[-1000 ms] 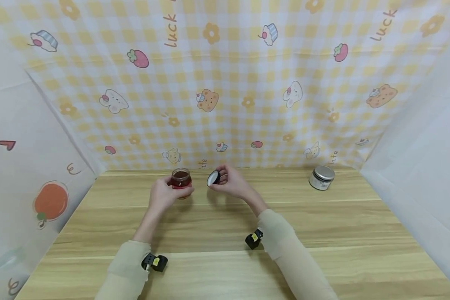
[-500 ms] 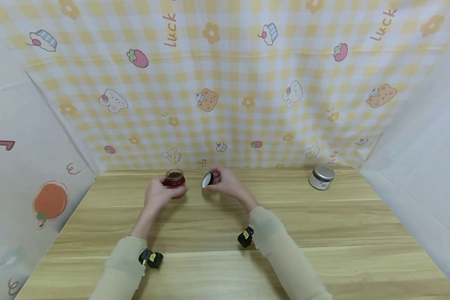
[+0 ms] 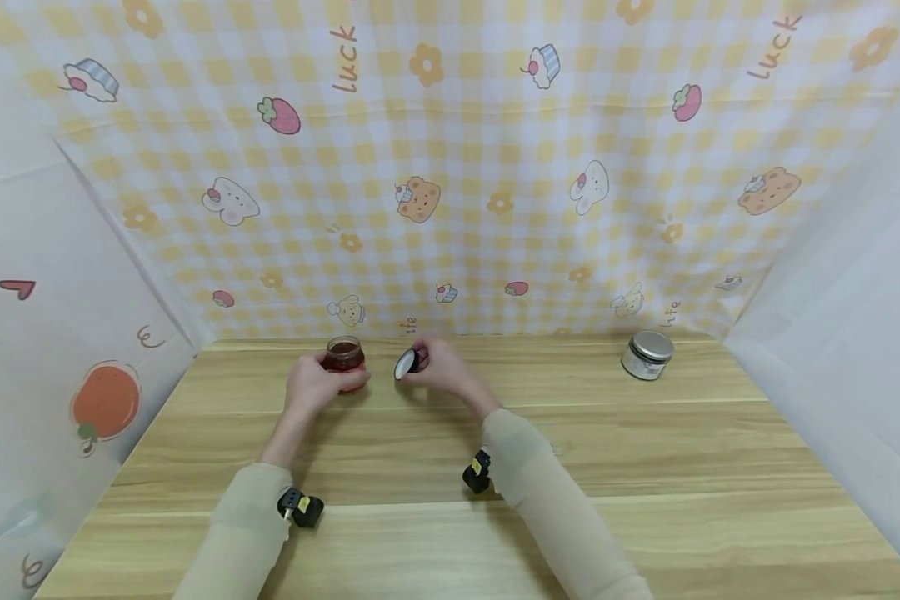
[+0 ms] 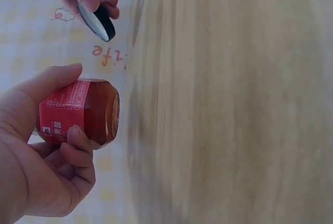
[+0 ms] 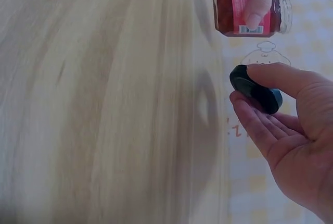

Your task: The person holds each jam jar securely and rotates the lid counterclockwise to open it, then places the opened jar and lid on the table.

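Left hand: the person's left hand point(image 3: 313, 383) grips the jar round its body, thumb on one side and fingers curled on the other.
Jar: a clear glass jar with dark red-brown contents and a red printed label point(image 4: 101, 112) — upright over the rear of the table, left of centre; mouth uncovered, rim bare. A barcode on the label shows in the right wrist view.
Right hand: the person's right hand point(image 3: 444, 368) pinches the lid at its edge between thumb and fingers.
Lid: a round black lid with a white inside point(image 3: 405, 364) — tilted, white face turned toward the jar; near it but apart.
Second jar: a short round clear jar with a silver lid and pale label point(image 3: 647, 357), standing well apart at the rear right, lid on.
Surface: a pale wood-grain table point(image 3: 450, 542).
Backdrop: a yellow-and-white checked cloth with cartoon prints point(image 3: 465, 167), hanging behind the table.
Wrists: a small black camera on each, left point(image 3: 301, 507) and right point(image 3: 477, 472), beside cream sleeves point(image 3: 232, 525).
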`<state>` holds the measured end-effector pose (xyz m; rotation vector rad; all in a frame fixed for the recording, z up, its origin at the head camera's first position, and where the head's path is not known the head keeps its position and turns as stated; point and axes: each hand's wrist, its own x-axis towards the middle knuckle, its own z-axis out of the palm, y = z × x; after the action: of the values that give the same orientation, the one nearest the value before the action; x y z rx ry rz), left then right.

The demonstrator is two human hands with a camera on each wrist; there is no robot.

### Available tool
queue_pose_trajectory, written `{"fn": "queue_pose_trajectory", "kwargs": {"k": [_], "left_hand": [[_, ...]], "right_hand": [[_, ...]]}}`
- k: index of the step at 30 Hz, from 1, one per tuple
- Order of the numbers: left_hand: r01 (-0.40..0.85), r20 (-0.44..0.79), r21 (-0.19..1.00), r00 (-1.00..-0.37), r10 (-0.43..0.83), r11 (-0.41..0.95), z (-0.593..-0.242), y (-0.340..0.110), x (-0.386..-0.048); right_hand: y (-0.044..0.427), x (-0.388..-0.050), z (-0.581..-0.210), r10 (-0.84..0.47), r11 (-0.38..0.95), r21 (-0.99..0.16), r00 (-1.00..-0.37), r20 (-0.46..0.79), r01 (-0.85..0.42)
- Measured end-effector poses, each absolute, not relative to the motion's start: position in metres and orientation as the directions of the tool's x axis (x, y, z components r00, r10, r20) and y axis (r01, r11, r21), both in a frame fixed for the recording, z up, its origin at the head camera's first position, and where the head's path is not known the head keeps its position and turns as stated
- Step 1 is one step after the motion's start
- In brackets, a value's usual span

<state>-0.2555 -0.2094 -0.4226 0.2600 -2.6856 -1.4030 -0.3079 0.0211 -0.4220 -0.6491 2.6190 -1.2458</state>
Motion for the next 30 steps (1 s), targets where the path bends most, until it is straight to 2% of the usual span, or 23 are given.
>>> {"fn": "queue_pose_trajectory", "kwargs": {"k": [7,19,30], "left_hand": [[-0.119,0.006,0.821,-0.976,-0.217,0.559,-0.424,-0.214,-0.264],[-0.115,0.022,0.829,-0.971,-0.238,0.547,-0.43,-0.221,-0.266],[-0.124,0.016,0.829,-0.97,-0.244,0.546,-0.431,-0.23,-0.268]], "right_hand": [[0.009,-0.308,-0.424,-0.457,0.573,-0.749,-0.889,0.043,-0.331],[-0.009,-0.308,-0.431,-0.436,0.655,-0.69,-0.9,-0.012,-0.308],[-0.026,-0.317,-0.438,-0.447,0.66,-0.673,-0.894,0.004,-0.333]]}}
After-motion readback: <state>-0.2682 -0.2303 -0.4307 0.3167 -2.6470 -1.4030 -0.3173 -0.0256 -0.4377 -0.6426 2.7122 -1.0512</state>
